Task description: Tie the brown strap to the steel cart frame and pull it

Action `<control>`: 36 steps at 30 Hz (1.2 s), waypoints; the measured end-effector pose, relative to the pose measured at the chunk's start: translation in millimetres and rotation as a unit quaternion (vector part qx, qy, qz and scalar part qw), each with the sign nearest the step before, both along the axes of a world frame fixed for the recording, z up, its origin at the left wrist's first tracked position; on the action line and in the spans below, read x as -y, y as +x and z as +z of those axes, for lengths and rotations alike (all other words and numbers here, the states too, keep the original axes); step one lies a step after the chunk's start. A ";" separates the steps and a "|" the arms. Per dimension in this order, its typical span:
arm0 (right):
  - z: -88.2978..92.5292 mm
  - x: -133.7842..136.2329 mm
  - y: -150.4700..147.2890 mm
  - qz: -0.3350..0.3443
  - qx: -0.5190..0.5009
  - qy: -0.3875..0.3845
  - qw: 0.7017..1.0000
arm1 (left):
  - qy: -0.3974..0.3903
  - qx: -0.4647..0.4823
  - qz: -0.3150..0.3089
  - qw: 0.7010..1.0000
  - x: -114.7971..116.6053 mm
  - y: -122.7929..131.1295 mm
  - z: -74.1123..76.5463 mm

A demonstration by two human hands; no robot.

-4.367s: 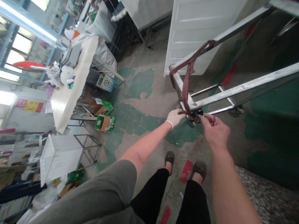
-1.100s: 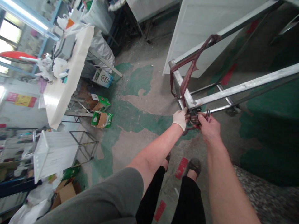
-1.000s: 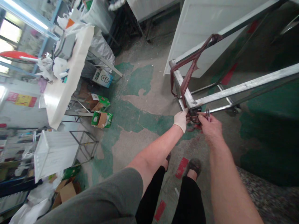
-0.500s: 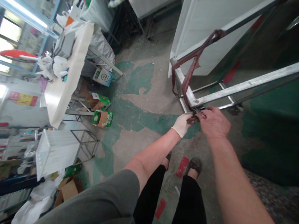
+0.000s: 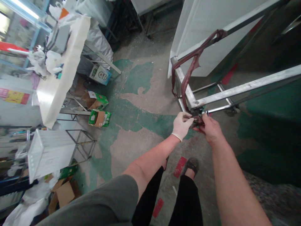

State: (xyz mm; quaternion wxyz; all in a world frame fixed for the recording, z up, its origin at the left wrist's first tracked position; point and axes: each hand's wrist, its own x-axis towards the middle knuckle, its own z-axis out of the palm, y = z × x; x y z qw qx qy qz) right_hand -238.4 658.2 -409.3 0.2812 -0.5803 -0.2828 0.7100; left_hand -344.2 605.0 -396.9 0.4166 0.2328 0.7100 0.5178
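A brown strip of cloth (image 5: 184, 89) is looped over the corner of a metal frame (image 5: 249, 84) at the right. Its lower end runs down to my two hands, just below the frame's near corner. My left hand (image 5: 181, 126), in a pale glove, is closed with thumb and fingers pinched on the brown cloth. Close beside it, my bare right hand (image 5: 212, 128) has its fingers closed at the same spot. A small dark piece with a shiny edge shows by its fingertips; what it is cannot be made out.
Behind the frame's bars stands a white panel (image 5: 209, 37). A white-topped table (image 5: 53, 94) is at the left, with cardboard boxes (image 5: 100, 118) beneath it. Lower left, a white crate (image 5: 51, 147) rests by a metal stand. My shoes are on the worn green-grey floor (image 5: 131, 141).
My left hand has turned, and its fingers now pinch the cloth from above. My right hand has shifted slightly, its fingers lower and more bunched. The view has moved a little to the right.
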 end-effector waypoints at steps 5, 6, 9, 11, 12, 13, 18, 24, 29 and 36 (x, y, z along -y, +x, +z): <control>4.9 1.2 -4.7 -0.038 0.010 -0.032 0.999 | -0.026 -0.338 -0.233 0.911 -4.9 -18.4 13.3; 4.2 -0.2 -4.1 -0.040 0.014 -0.024 0.999 | -0.044 -0.389 -0.273 0.879 -8.3 -21.6 16.9; 0.8 -3.5 -2.8 -0.043 0.025 -0.012 0.999 | -0.079 -0.458 -0.336 0.819 -19.1 -28.1 25.0; 0.0 -4.1 -3.4 -0.042 0.021 -0.020 0.999 | -0.078 -0.424 -0.331 0.840 -22.7 -30.3 25.7; 0.3 -3.8 -4.0 -0.042 0.017 -0.029 0.999 | -0.072 -0.384 -0.315 0.865 -22.7 -30.8 24.4; 1.0 -3.1 -4.4 -0.042 0.010 -0.039 0.998 | -0.063 -0.333 -0.292 0.894 -21.4 -30.8 22.4; 3.8 7.0 1.2 -0.019 -0.046 -0.078 0.996 | -0.030 -0.079 -0.128 0.988 -10.6 -24.2 11.0; -5.9 24.6 24.9 0.029 -0.046 -0.017 0.998 | 0.031 0.072 0.048 0.996 -20.8 -33.3 27.3; -7.5 24.0 39.1 0.036 0.067 0.106 0.991 | 0.047 -0.155 -0.148 0.976 -15.9 -47.4 32.6; 13.2 22.7 33.9 0.065 0.007 0.110 0.992 | -0.015 -0.279 -0.259 0.925 -6.2 -28.3 10.9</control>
